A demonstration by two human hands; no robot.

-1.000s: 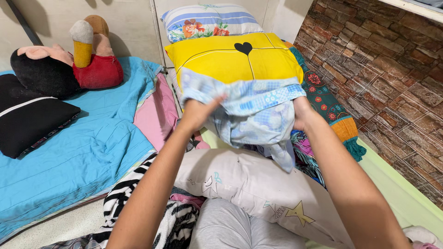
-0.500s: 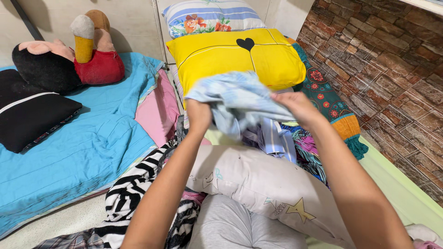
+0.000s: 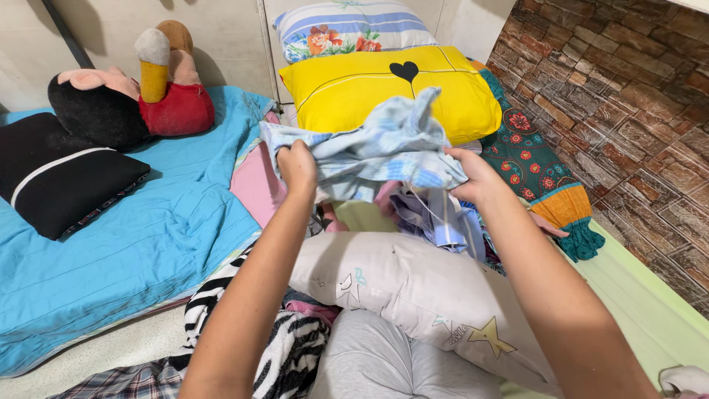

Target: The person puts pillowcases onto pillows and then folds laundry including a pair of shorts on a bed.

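Note:
Both my hands hold up a light blue checked garment (image 3: 377, 148) over a heap of clothes. My left hand (image 3: 297, 165) grips its left edge, my right hand (image 3: 473, 176) grips its right edge, and the cloth bunches and folds between them, one corner sticking up. Below it lies a pile of striped and coloured clothes (image 3: 436, 218), and nearer to me a white pillow with star prints (image 3: 413, 284). A yellow pillow with a black heart (image 3: 369, 92) lies just behind the garment.
A blue sheet (image 3: 125, 244) covers the mattress at left, with a black cushion (image 3: 63, 181) and a plush toy (image 3: 125, 96). Zebra-print cloth (image 3: 292, 355) and grey fabric (image 3: 384, 362) lie near me. A brick-pattern wall (image 3: 635, 96) stands on the right, a floral cloth (image 3: 539, 170) beside it.
The garment hung open a second ago. My hands have since drawn it up and together, so it now lies bunched and roughly horizontal between them.

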